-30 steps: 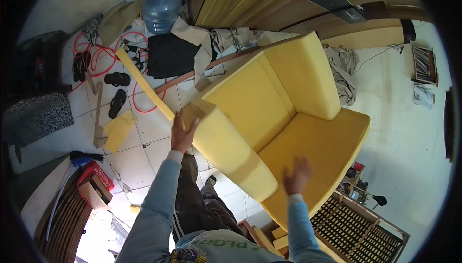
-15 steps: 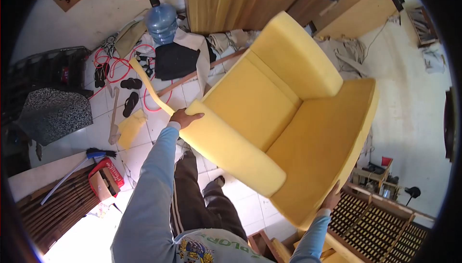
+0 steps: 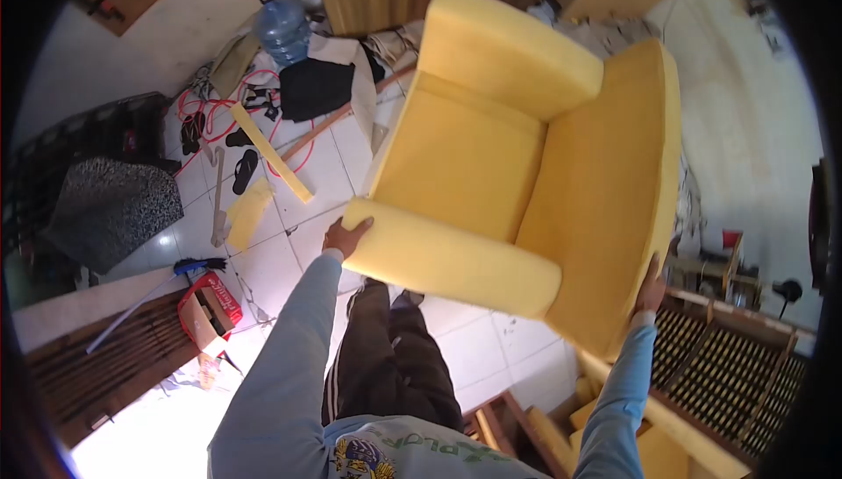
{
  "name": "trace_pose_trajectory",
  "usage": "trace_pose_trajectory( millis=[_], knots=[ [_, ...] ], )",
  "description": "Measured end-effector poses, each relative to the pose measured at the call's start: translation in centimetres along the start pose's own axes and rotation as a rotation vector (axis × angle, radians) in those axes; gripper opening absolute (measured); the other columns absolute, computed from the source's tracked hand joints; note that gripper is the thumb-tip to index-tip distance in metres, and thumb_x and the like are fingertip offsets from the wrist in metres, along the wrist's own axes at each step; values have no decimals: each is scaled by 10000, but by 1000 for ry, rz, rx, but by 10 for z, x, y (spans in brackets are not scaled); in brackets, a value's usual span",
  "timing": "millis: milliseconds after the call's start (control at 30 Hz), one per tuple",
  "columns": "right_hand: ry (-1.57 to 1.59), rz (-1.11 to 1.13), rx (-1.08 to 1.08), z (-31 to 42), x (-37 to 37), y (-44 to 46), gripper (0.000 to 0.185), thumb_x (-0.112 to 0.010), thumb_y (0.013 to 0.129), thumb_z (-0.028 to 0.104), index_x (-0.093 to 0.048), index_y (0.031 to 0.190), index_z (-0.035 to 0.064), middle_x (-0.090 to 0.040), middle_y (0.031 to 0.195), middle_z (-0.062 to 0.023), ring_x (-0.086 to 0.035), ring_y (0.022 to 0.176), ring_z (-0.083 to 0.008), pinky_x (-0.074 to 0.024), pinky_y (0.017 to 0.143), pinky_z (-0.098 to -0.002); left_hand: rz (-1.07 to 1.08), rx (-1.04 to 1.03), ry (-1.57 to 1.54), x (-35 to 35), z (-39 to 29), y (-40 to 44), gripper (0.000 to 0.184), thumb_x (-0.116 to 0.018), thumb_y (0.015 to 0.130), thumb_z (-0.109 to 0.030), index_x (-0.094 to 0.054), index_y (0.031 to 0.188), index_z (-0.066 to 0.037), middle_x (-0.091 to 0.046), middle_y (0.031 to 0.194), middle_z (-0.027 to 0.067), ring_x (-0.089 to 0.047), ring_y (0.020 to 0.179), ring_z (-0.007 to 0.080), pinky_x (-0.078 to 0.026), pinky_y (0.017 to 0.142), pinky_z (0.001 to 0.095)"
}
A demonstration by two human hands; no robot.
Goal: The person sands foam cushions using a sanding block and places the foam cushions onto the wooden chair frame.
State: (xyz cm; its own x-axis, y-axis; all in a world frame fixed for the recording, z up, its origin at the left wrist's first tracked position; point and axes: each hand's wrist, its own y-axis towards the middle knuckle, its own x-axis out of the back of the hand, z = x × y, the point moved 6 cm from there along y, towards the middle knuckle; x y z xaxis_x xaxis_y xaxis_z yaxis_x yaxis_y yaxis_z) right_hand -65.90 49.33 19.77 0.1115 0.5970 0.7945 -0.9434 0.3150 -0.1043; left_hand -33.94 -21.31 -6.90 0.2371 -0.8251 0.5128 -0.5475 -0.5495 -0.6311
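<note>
A yellow foam-covered armchair (image 3: 469, 141) fills the middle of the view, turned so its backrest is at the right. My left hand (image 3: 347, 238) grips the front end of the near armrest (image 3: 452, 260), thumb on top and the other fingers hidden. At the right, my right hand (image 3: 649, 290) holds the outer edge of the backrest (image 3: 601, 198), its fingers partly out of sight behind it. Left of the chair, a narrow yellow foam strip (image 3: 270, 153) lies on the tiled floor, apart from my left hand.
A yellow foam scrap (image 3: 249, 214), sandals (image 3: 246, 171) and a red hose (image 3: 307, 161) lie on the floor at left. Behind stands a blue water jug (image 3: 282, 33). A red box (image 3: 210, 312) is at lower left, a slatted wooden frame (image 3: 719, 365) at lower right.
The armchair has turned and shifted upward in view, with both hands still on it. The foam strip, curved up beside my left hand before, now lies straight on the floor.
</note>
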Motion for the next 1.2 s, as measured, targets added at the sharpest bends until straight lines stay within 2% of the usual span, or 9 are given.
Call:
trace_pose_trajectory(
  millis=[167,367,467,567,700,900,967,1067,1200],
  knots=[
    [-140,-70,-42,-2,6,-10,1106,-510,970,843,-669,1303,-200,-726,1269,-361,-690,1231,-459,-489,1090,-460,-47,-74,20,2,5,3,747,-784,889,-649,-731,1348,-62,-774,1291,191,-732,1209,365,-559,1051,462],
    [-266,-149,17,-16,10,1,1213,-474,920,913,-649,1314,-221,-645,1338,-447,-630,1317,-499,-452,1146,-484,-72,-143,30,1,2,11,752,-787,890,-650,-738,1318,-34,-775,1277,202,-734,1197,376,-561,1048,456],
    [-291,-106,-63,-23,10,12,1247,-425,893,966,-671,1329,-176,-642,1336,-450,-631,1301,-521,-459,1136,-493,-74,-107,95,2,3,9,758,-764,903,-664,-730,1349,-52,-763,1312,202,-719,1233,384,-555,1062,452],
    [-355,-54,-21,-42,11,42,1266,-378,866,1013,-722,1279,-134,-670,1286,-439,-655,1252,-539,-486,1064,-520,-87,-324,102,3,-3,9,779,-721,923,-693,-726,1378,-62,-754,1338,196,-687,1277,410,-541,1084,454],
    [-215,-44,-36,-28,9,36,1216,-459,889,959,-702,1290,-163,-743,1267,-319,-700,1222,-421,-506,1038,-453,4,-140,120,4,6,13,868,-712,859,-784,-750,1349,-69,-755,1340,194,-699,1265,387,-538,1090,444],
    [-190,-32,-32,-29,9,35,1192,-403,900,967,-681,1371,-92,-710,1342,-331,-665,1299,-418,-471,1084,-452,-10,-137,124,6,-2,6,880,-696,859,-800,-746,1359,-78,-753,1340,200,-699,1260,394,-539,1091,442],
    [-219,-60,-36,-23,11,15,1186,-431,910,943,-667,1363,-127,-707,1342,-339,-670,1291,-421,-478,1081,-452,0,-150,115,3,15,14,876,-687,864,-803,-745,1363,-85,-746,1353,204,-695,1265,398,-538,1093,445],
    [-282,-39,4,-33,23,-12,1132,-473,955,875,-640,1373,-164,-681,1373,-361,-659,1311,-440,-482,1092,-453,-56,-198,291,4,36,4,885,-554,909,-856,-726,1398,-138,-713,1399,217,-649,1323,426,-499,1134,480],
    [-102,-184,111,-52,47,-152,911,-427,1074,730,-683,1331,-106,-723,1300,-334,-684,1272,-415,-504,1054,-439,-83,-253,85,5,88,-52,601,-707,984,-588,-746,1342,-107,-781,1272,179,-724,1216,386,-561,1030,468]
  ],
)
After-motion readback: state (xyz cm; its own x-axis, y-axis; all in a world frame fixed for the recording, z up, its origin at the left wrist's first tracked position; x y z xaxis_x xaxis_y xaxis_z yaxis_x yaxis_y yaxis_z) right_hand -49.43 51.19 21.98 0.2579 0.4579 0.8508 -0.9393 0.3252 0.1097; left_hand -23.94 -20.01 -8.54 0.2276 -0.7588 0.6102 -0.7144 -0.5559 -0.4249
